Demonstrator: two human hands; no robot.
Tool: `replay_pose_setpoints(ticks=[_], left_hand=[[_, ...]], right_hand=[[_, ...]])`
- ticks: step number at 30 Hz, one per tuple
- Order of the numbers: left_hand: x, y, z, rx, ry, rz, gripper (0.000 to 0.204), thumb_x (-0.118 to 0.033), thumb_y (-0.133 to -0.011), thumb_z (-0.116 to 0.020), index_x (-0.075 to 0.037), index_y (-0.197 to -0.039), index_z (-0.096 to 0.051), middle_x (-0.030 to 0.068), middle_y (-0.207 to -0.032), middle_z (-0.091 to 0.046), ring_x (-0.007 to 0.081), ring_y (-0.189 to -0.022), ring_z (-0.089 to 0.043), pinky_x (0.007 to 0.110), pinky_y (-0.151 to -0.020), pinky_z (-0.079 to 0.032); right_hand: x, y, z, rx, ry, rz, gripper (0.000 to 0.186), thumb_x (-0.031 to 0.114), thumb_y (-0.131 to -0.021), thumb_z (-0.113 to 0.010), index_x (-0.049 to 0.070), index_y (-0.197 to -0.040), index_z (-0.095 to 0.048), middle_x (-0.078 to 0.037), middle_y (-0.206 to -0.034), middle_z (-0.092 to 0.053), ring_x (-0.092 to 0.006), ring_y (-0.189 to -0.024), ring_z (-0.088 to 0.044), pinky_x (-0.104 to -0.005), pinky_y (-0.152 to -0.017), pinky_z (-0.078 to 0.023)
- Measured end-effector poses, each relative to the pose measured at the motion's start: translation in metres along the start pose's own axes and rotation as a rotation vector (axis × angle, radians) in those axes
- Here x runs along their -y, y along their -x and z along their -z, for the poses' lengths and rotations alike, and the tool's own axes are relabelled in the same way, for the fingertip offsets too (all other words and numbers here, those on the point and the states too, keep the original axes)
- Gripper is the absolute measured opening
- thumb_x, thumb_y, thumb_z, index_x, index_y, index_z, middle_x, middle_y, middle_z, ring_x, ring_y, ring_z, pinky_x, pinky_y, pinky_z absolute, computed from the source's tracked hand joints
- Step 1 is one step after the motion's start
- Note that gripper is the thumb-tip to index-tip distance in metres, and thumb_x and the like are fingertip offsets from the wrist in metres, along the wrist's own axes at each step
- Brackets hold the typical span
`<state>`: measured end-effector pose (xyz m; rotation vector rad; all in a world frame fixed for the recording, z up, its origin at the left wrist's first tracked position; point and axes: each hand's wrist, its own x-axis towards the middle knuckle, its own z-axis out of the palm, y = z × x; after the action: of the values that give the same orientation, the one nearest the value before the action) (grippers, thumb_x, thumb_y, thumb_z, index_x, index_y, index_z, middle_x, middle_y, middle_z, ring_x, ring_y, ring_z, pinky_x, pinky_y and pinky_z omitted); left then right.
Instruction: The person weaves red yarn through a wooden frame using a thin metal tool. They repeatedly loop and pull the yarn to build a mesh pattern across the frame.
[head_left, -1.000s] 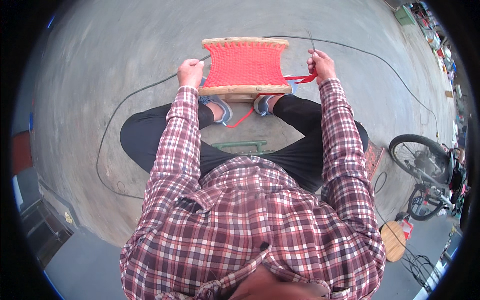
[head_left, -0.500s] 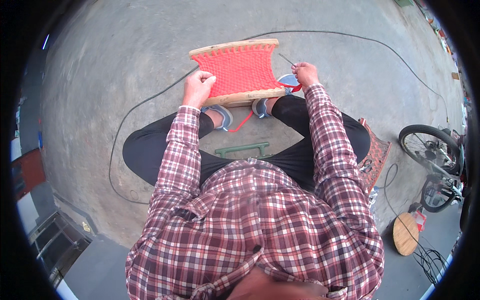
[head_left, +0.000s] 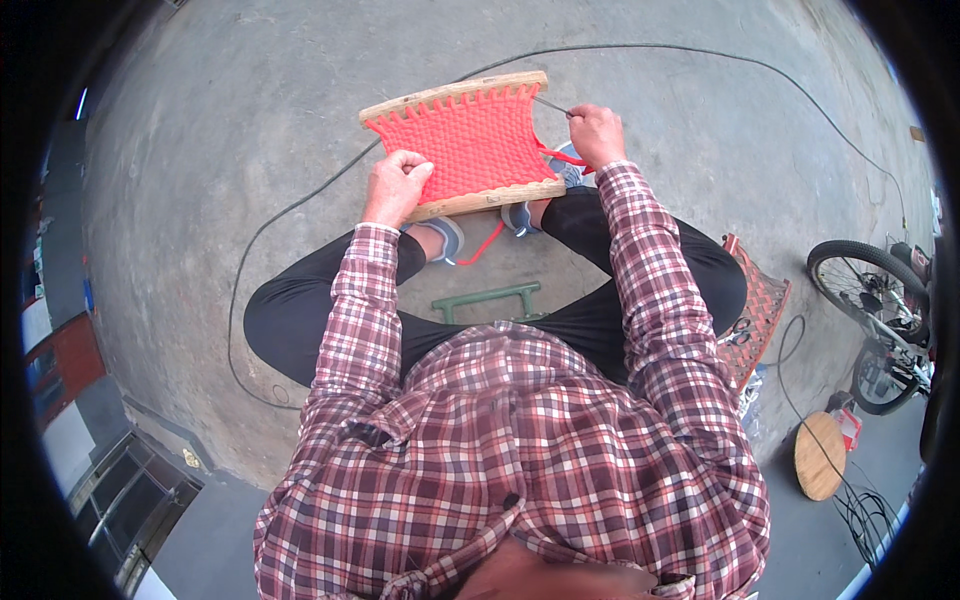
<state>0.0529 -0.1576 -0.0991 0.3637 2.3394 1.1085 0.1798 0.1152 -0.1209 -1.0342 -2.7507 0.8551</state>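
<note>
A red woven panel (head_left: 470, 145) is stretched between two pale wooden bars (head_left: 450, 92), slightly tilted above my feet (head_left: 520, 215). My left hand (head_left: 400, 185) pinches the lower left of the weave beside the near bar. My right hand (head_left: 596, 135) is closed on a thin metal tool (head_left: 552, 105), whose far end reaches the weave's upper right corner by the far bar. A red strap (head_left: 555, 155) runs from the panel's right side beside that hand; a red length (head_left: 485, 245) lies on the floor between my feet.
A dark cable (head_left: 285, 215) loops over the concrete floor. A green metal frame (head_left: 485, 298) sits between my legs. At right are a red lattice piece (head_left: 760, 300) with scissors (head_left: 736, 330), a bicycle (head_left: 880, 310), a round wooden board (head_left: 818, 460) and coiled cables (head_left: 860, 525).
My left hand has moved from the left outside the panel onto its lower weave. The panel has shifted left and tilted. My right hand has swung the tool leftward to the panel's upper corner.
</note>
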Motion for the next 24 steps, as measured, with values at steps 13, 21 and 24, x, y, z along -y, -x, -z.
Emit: replay_pose_setpoints(ticks=[13,21,24], left_hand=[[0.0,0.0,-0.006,-0.017,-0.052,-0.06,0.016,-0.016,-0.076,-0.07,-0.003,-0.084,-0.067,0.0099,-0.075,-0.068,0.0158,-0.069,-0.065,0.03,-0.065,-0.051],[-0.001,-0.001,-0.011,-0.001,-0.068,-0.053,0.017,-0.017,-0.076,-0.07,-0.003,-0.084,-0.067,0.01,-0.076,-0.068,0.0159,-0.069,-0.065,0.03,-0.064,-0.051],[-0.003,0.0,-0.011,0.0,-0.076,-0.06,0.017,-0.017,-0.076,-0.07,-0.003,-0.083,-0.067,0.0102,-0.076,-0.068,0.0163,-0.07,-0.065,0.03,-0.065,-0.051]], right_hand=[[0.015,-0.033,0.03,0.231,0.291,0.117,0.025,0.016,-0.077,-0.05,0.006,-0.084,-0.071,-0.02,-0.087,-0.065,-0.0349,-0.087,-0.063,-0.0406,-0.082,-0.049],[0.004,-0.018,0.023,0.159,0.165,0.061,0.026,0.017,-0.081,-0.046,0.004,-0.078,-0.069,-0.022,-0.084,-0.064,-0.0384,-0.083,-0.062,-0.0454,-0.079,-0.05],[0.006,-0.02,0.024,0.195,0.221,0.075,0.026,0.016,-0.081,-0.046,0.003,-0.08,-0.069,-0.022,-0.088,-0.064,-0.0383,-0.085,-0.062,-0.0452,-0.08,-0.05]])
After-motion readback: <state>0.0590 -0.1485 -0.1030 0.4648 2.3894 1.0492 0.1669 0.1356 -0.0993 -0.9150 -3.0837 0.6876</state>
